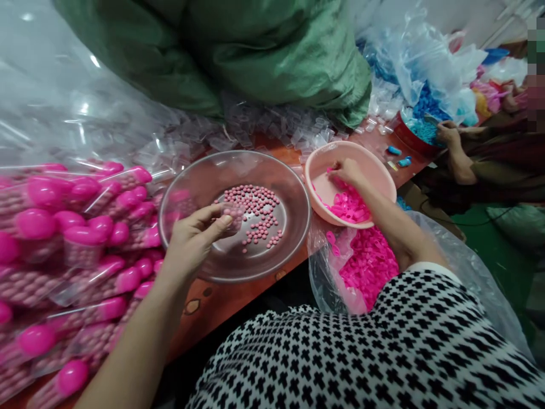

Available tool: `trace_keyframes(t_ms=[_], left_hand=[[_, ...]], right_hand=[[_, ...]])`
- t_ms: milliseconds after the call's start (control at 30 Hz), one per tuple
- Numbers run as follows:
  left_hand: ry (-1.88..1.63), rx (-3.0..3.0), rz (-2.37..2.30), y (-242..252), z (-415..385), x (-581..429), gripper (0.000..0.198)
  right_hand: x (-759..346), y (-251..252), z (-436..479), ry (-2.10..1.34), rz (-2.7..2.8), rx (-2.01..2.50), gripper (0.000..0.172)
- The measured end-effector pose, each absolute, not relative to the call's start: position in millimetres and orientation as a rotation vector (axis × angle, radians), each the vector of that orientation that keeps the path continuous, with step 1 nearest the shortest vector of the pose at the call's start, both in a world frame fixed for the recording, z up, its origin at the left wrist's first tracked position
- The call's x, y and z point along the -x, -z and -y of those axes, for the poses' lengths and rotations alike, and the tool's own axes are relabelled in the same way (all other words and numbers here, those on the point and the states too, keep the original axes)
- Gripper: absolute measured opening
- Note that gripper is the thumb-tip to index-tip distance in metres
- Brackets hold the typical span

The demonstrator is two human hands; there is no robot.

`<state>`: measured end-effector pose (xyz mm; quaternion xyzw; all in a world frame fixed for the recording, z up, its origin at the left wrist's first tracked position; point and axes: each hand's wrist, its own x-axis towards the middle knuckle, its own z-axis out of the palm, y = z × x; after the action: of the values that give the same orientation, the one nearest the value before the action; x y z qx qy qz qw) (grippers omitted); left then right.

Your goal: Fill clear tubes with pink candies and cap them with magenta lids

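- The tube (233,216) is small and clear, so its outline is hard to make out against the bowl (293,193) under it.
- The left hand (193,238) is closed on the tube, pinching it between thumb and fingers.
- The right hand (347,170) curls down into the basin (377,170) with its fingertips among the caps (349,205). Whether it grips one cannot be told.
- A black-and-white patterned sleeve (404,352) hides the right forearm's end, and the picture's lower edge cuts off the left forearm.
- A co-worker's hand (447,133) shows at the right, its arm partly behind crumpled bags.
- The bowl is round, shallow, glossy clear plastic and stands on an orange table (238,295).
- The pellets (259,210) are small, round and matte pink, scattered loosely in the bowl's middle.
- The basin is smooth pale pink plastic, and the caps in it are bright pink.
- More caps fill a thin clear bag (317,267) below the table's edge.
- Film packs (63,227) at left hold filled tubes with shiny domed pink tops.
- A green woven sack (255,57) lies behind the bowl.
- The tube sits over the bowl's near left part, just beside the pellets.
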<state>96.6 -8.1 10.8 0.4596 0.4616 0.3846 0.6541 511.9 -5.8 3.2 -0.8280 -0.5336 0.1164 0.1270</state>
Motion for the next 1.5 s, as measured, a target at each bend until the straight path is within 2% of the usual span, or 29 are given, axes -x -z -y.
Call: trace_keyframes(t_ms=[167, 367, 433, 500, 600, 733, 800, 900, 1000, 1133, 1200, 1367, 1500], left_hand=[[-0.896, -1.091, -0.955, -6.5, 10.2, -91.7, 0.050], [-0.953, -0.990, -0.736, -6.1, 14.0, -98.4, 0.047], [-1.017, -0.921, -0.686, -7.3, 16.2, -99.5, 0.046], [-1.082, -0.869, -0.668, -8.9, 18.9, -97.6, 0.045], [-1.116, -0.811, -0.656, -11.4, 22.5, -91.3, 0.043], [-1.125, -0.690, -0.631, -14.3, 23.7, -84.9, 0.047], [-1.096, -0.662, -0.617, -14.9, 23.1, -83.7, 0.048], [-1.029, -0.687, -0.587, -14.0, 22.2, -83.3, 0.047], [-1.032, -0.757, -0.595, -9.7, 21.9, -83.2, 0.047], [-1.126, -1.132, -0.718, -0.7, 21.7, -82.0, 0.037], [-1.148, -1.334, -0.781, 2.8, 21.9, -81.2, 0.032], [-1.205, -1.569, -0.838, 3.4, 25.9, -78.9, 0.029], [-1.293, -1.706, -0.858, 4.5, 30.6, -78.3, 0.026]], right_hand=[[-466.5, -27.3, 11.0, -0.423, 1.529, 1.930, 0.029], [-349.7, -39.6, 21.6, -1.126, 1.429, 1.244, 0.040], [-313.5, -35.6, 24.1, -1.350, 1.412, 1.134, 0.043], [-287.9, -30.5, 25.6, -1.426, 1.406, 1.106, 0.043], [-270.3, -26.7, 28.1, -1.206, 1.537, 1.174, 0.036], [-270.6, -30.5, 32.9, -0.589, 1.930, 1.155, 0.019], [-273.6, -32.4, 34.5, -0.322, 2.135, 1.086, 0.018], [-275.9, -33.0, 35.5, -0.103, 2.315, 1.063, 0.023], [-276.2, -36.4, 35.2, -0.061, 2.267, 1.116, 0.024], [-276.8, -52.9, 33.2, -0.316, 2.023, 1.204, 0.022], [-276.4, -61.2, 31.9, -0.365, 2.093, 1.168, 0.023], [-272.6, -65.2, 30.1, -0.190, 2.386, 1.024, 0.019], [-271.6, -61.3, 34.6, -0.089, 2.422, 0.992, 0.008]])
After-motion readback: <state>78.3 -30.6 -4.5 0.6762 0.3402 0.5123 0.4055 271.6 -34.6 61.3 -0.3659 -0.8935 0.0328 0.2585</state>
